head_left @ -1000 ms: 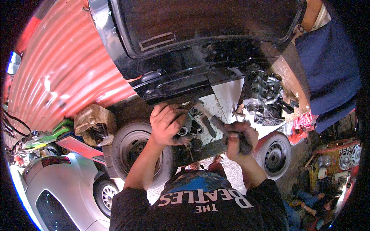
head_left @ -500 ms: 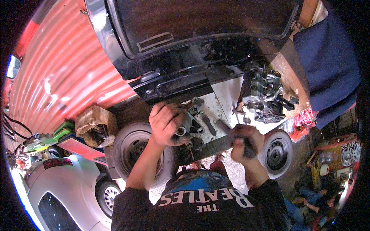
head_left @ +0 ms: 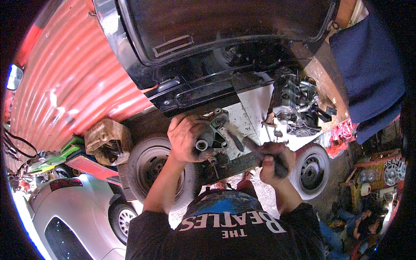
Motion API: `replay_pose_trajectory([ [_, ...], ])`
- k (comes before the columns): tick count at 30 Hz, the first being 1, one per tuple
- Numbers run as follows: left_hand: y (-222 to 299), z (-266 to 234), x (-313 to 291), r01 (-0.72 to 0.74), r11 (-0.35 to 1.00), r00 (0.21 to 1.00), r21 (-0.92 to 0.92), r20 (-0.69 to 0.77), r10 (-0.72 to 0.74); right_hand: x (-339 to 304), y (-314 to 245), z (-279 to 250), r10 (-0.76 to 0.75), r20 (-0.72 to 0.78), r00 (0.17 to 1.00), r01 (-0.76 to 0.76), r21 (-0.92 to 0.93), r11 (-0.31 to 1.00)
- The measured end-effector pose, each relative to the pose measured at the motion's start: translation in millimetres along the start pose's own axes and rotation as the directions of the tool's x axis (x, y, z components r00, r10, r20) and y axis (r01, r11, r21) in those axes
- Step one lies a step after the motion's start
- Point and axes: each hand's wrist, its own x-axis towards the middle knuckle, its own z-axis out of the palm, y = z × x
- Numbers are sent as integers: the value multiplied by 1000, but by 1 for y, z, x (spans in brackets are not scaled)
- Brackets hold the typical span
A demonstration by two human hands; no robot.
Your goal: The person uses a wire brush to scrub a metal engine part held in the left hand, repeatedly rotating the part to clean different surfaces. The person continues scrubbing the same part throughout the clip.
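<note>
- The left hand [head_left: 187, 136] is curled around a metal bracket [head_left: 219, 134], its fingers bent over the part's left side and smudged dark.
- The bracket is dull grey metal, angular and open-framed, with round bored ends; it sits in front of the person, over the near edge of a pale board [head_left: 246, 116]. Whether it touches the board, I cannot tell.
- The right hand [head_left: 277, 161] is closed in a fist around a slim tool [head_left: 250, 144] with a dark shaft; its pale far end is blurred and points at the bracket's upper end, contact unclear.
- The board is flat, whitish and speckled with dark grime.
- To the right stands an engine [head_left: 297, 106], a dense cluster of grey and black metal with tubes and rounded housings.
- Below the board, left and right, are two round wheels: a rubber-tyred left wheel [head_left: 138, 161] and a dark steel right wheel [head_left: 309, 172].
- Ribbed, glossy red corrugated sheeting [head_left: 73, 84] rises at left; smooth dark blue cloth [head_left: 370, 78] hangs at right.
</note>
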Motion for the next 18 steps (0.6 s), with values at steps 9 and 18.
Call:
replay_pose_trajectory([
  [9,4,0,7,81,994,997,-67,25,-79,2,-1,0,196,41,980,-201,209,957],
  [18,9,3,8,50,999,999,0,9,-50,9,5,-4,272,110,956,-292,241,926],
])
